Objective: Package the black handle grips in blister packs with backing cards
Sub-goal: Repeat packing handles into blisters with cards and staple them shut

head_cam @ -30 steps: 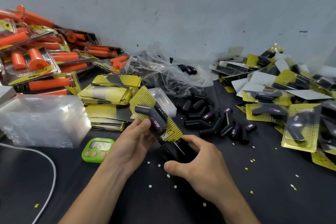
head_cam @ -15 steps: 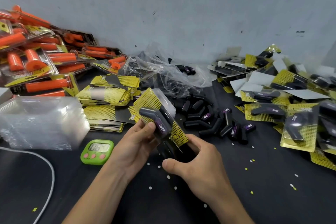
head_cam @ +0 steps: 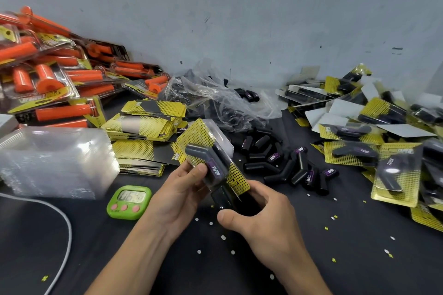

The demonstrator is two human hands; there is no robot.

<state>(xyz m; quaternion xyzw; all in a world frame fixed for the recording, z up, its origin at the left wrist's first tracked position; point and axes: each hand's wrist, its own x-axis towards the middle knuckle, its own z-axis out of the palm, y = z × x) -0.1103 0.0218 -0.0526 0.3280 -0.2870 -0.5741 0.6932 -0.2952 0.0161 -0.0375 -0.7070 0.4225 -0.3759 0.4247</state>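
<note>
Over tabletop [head_cam: 215,270], left grip [head_cam: 177,196], right grip [head_cam: 261,218] curl round blister pack [head_cam: 212,163].

Label [head_cam: 215,170] on the grip [head_cam: 200,156] seemingly reads "TAPER".

A green timer [head_cam: 129,202] with three pink buttons lies on the black counter [head_cam: 36,258], near a white cable [head_cam: 70,235] that curves over the counter's left side. Packs of orange handles [head_cam: 48,79] are heaped at far left against the grey wall [head_cam: 239,19]. Small white and yellow paper bits [head_cam: 223,237] dot the counter.
</note>
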